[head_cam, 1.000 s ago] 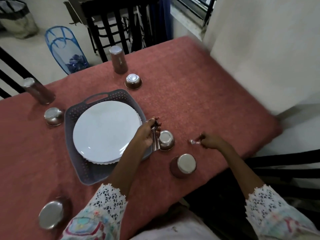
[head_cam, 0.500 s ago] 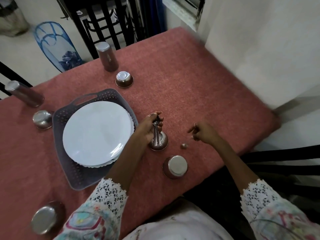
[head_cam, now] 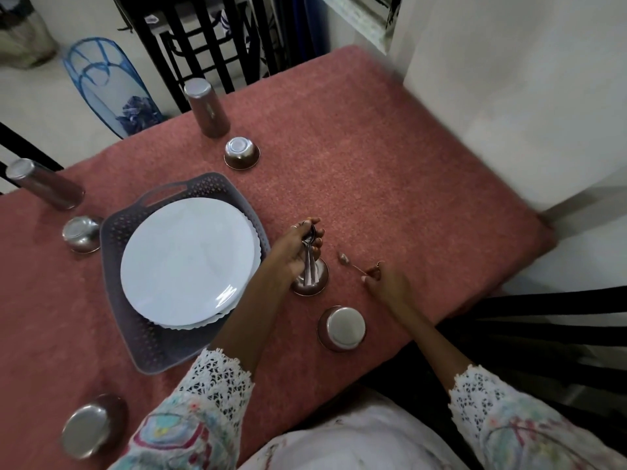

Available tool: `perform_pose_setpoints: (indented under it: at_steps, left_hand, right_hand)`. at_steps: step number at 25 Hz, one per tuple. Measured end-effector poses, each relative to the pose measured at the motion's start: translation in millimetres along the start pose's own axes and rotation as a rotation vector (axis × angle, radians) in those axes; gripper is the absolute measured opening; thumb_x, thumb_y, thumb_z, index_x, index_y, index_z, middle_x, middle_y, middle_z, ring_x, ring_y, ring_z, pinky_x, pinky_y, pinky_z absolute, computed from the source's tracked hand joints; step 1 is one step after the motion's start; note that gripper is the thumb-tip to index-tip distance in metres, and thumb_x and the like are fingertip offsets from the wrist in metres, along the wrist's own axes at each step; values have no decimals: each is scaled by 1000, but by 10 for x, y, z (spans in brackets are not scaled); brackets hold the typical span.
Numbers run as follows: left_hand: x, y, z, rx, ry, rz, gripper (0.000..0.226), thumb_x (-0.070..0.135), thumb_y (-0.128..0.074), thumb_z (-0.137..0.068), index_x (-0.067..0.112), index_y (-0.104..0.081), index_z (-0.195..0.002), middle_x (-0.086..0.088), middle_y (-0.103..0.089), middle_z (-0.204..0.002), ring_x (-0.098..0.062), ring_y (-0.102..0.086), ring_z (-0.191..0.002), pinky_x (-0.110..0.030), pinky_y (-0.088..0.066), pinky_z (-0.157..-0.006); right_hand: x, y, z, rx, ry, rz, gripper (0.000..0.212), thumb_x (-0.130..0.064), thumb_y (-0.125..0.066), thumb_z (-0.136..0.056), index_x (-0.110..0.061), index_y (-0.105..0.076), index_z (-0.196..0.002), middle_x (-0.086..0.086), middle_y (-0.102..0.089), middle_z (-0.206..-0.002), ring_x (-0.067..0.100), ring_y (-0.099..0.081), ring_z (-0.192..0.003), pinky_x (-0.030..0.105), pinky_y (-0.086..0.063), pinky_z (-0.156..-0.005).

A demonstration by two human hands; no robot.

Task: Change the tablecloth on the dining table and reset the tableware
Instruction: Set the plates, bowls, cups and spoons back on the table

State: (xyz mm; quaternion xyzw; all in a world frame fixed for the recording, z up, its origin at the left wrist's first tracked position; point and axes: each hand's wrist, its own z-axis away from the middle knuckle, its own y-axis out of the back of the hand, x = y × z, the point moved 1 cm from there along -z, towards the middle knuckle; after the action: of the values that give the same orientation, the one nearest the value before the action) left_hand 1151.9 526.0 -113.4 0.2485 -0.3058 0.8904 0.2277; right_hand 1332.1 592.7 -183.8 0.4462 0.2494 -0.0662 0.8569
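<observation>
A rust-red tablecloth (head_cam: 390,157) covers the table. On it a grey perforated tray (head_cam: 149,337) holds a stack of white plates (head_cam: 188,259). My left hand (head_cam: 295,252) grips a bundle of steel spoons (head_cam: 308,266) just above an upturned small steel bowl (head_cam: 317,283). To its right, my right hand (head_cam: 386,286) pinches the handle end of a single spoon (head_cam: 351,264) that lies on the cloth. An upturned steel tumbler (head_cam: 342,329) stands near the front edge. Other upturned steel tumblers and small bowls stand around the tray.
Upturned tumblers (head_cam: 207,110) (head_cam: 44,184) (head_cam: 90,425) and small bowls (head_cam: 241,152) (head_cam: 81,232) ring the tray. Black chairs stand at the far side (head_cam: 203,39) and the right (head_cam: 526,320). A blue mesh basket (head_cam: 108,86) is on the floor; a white wall (head_cam: 509,96) borders the table's right.
My right hand has drawn back towards me and laid the single spoon on the cloth right of the small bowl, turning it. My left hand stays over the bowl with its spoons.
</observation>
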Motion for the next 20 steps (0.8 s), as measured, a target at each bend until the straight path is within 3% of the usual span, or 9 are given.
perform_pose_setpoints:
  at_steps: [3, 7, 10, 12, 14, 16, 18, 20]
  left_hand:
    - [15, -12, -25, 7, 2, -7, 26, 14, -30, -102, 12, -51, -87, -4, -47, -72, -2, -48, -35, -10, -36, -35]
    - [6, -50, -52, 0, 17, 3, 26, 15, -31, -102, 12, -51, -86, -4, -47, -72, -2, -48, -35, -10, -36, -35]
    - [-2, -61, -60, -1, 22, 15, 25, 15, -31, -102, 12, -50, -86, -5, -47, -71, -2, -48, -35, -10, -35, -34]
    - [-3, -60, -63, 1, 27, 19, 25, 15, -31, -102, 12, -50, -86, -4, -49, -69, -2, -48, -34, -9, -35, -34]
    - [-11, -45, -66, 9, 34, 25, 26, 15, -31, -102, 12, -51, -86, -2, -53, -61, -3, -48, -34, -9, -35, -34]
    - [-26, -32, -69, 14, 36, 27, 26, 14, -31, -102, 12, -51, -86, -1, -57, -55, -3, -49, -35, -10, -36, -35]
    - [-28, -33, -77, 20, 40, 36, 27, 13, -29, -102, 12, -51, -86, -2, -60, -57, -5, -54, -37, -11, -41, -36]
    - [-17, -37, -76, 24, 47, 55, 29, 8, -26, -102, 10, -52, -90, -7, -67, -64, -11, -64, -49, -16, -50, -43]
  right_hand:
    - [8, -85, 151, 84, 23, 133, 28, -31, -54, -92, -5, -62, -94, 14, -67, -97, 32, -62, -91, 32, -40, -68]
    - [22, -114, 162, 119, 44, 144, 24, -29, -58, -89, -6, -61, -86, 12, -66, -91, 30, -63, -85, 30, -39, -63]
    - [-127, -131, 26, 114, 202, 88, 23, -25, -62, -86, -2, -63, -92, 13, -64, -94, 28, -60, -88, 31, -42, -71]
    - [-290, -110, -102, 31, 358, 96, 20, -15, -66, -82, -1, -64, -96, 12, -62, -98, 26, -58, -92, 23, -34, -72]
    - [-401, -78, -190, -83, 395, 78, 20, -3, -62, -82, 4, -63, -101, 10, -61, -96, 17, -61, -92, 15, -31, -65]
    - [-378, -52, -199, -143, 347, 17, 22, 2, -49, -89, 8, -57, -109, 3, -53, -88, -7, -58, -77, 4, -34, -57]
    - [-265, -83, -177, -118, 309, 23, 21, -1, -44, -91, 4, -58, -106, -1, -48, -89, 5, -59, -81, 2, -34, -55]
    - [-132, -109, -144, -96, 308, 22, 10, -4, -51, -85, -4, -60, -89, 0, -54, -84, 25, -60, -81, 20, -43, -61]
